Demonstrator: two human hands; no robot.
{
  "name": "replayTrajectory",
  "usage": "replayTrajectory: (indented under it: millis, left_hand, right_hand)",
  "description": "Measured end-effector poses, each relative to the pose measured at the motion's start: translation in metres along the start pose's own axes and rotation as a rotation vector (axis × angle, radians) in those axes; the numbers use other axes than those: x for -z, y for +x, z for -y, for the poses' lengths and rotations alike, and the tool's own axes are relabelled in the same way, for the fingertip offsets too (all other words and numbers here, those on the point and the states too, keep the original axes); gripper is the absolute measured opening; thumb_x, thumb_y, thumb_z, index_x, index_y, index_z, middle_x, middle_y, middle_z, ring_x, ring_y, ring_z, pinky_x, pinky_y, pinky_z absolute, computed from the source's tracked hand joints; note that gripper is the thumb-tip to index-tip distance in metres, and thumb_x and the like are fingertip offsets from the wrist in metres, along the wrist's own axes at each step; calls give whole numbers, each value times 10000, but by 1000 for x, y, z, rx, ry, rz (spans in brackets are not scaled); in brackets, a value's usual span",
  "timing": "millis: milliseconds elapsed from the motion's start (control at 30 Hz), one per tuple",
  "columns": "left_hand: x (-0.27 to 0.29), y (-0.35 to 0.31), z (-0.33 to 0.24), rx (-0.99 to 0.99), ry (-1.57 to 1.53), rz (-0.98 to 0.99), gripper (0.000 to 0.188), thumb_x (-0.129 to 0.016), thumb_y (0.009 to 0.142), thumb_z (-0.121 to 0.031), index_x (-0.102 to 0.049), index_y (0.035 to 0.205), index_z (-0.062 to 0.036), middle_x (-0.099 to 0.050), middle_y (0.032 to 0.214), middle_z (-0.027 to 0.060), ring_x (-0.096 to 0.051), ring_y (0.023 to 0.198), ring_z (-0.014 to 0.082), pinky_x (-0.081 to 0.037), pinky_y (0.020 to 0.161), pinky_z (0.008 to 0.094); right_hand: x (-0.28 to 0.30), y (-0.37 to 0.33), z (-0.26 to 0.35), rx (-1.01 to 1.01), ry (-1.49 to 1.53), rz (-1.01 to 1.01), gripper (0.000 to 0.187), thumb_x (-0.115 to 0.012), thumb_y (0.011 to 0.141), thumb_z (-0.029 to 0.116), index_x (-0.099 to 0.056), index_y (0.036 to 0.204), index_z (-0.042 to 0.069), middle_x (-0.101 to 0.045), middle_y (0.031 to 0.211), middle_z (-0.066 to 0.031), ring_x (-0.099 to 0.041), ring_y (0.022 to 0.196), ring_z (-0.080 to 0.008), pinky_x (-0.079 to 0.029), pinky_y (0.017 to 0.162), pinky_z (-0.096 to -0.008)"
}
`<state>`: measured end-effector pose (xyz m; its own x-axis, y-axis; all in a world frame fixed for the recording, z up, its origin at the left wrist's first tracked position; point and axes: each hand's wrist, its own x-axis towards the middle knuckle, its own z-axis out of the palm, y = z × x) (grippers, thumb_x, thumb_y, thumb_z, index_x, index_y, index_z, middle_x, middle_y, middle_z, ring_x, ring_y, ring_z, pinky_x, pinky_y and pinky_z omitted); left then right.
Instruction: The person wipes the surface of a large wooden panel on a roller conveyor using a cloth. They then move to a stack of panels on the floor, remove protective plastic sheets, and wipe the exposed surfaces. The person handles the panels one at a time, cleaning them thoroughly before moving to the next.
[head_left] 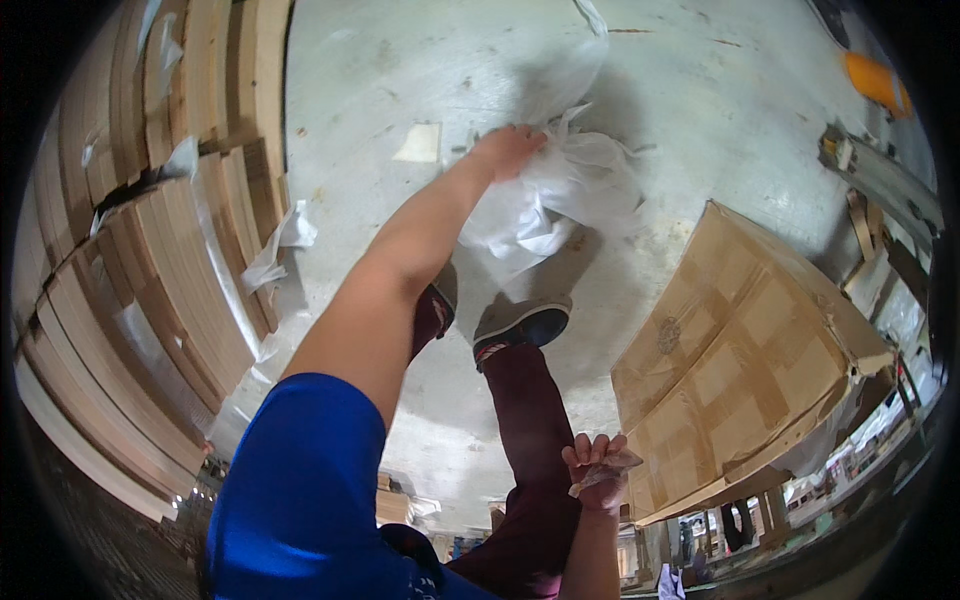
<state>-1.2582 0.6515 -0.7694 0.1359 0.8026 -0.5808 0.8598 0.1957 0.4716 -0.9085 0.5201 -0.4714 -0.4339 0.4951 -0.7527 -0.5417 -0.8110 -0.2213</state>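
Note:
My left arm stretches forward over the floor, its blue sleeve at the lower left. My left hand (508, 152) is closed on the near-left edge of a crumpled heap of thin white plastic film (585, 180); the fingertips are partly hidden in it. A strand of the film trails up toward the far edge of the view. Close to my right leg, my right hand (600, 475) is held with its fingers curled around a small crumpled scrap of clear plastic (612, 462). My two dark shoes (525, 325) stand just this side of the heap.
Stacks of long wooden boards (150, 290) fill the left side, with torn film (285, 240) hanging from them. A large taped cardboard box (740, 365) stands at right. Beyond are a metal beam (880, 180) and an orange object (877, 84). A pale scrap (419, 143) lies on the floor.

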Motion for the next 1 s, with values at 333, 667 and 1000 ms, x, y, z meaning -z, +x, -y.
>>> replayTrajectory:
  millis: [333,667,1000]
  left_hand:
    - [-14,-120,81,370,120,-282,520,-614,665,-8,-522,1160,-137,-458,1257,140,-458,1127,349,-411,938,383]
    - [-25,-349,86,911,-22,302,396,-585,727,-87,-578,1107,-201,-490,1246,109,-395,1225,303,-363,959,493]
    - [82,-493,-4,1228,-213,65,746,-594,776,-178,-212,1416,-196,-482,1234,221,-497,1133,354,-410,952,429]
  right_hand:
    - [-1,12,1,-82,-41,0,279,-680,786,341,-565,948,146,-558,830,-18,-418,775,-163,-334,676,-317]
    - [-34,-16,-39,-359,-180,89,190,-572,852,299,-596,958,144,-588,854,-44,-464,808,-187,-365,685,-327]
    - [-129,-144,-17,-280,-198,241,203,-590,844,199,-555,995,67,-569,902,-122,-569,812,-238,-541,619,-409]
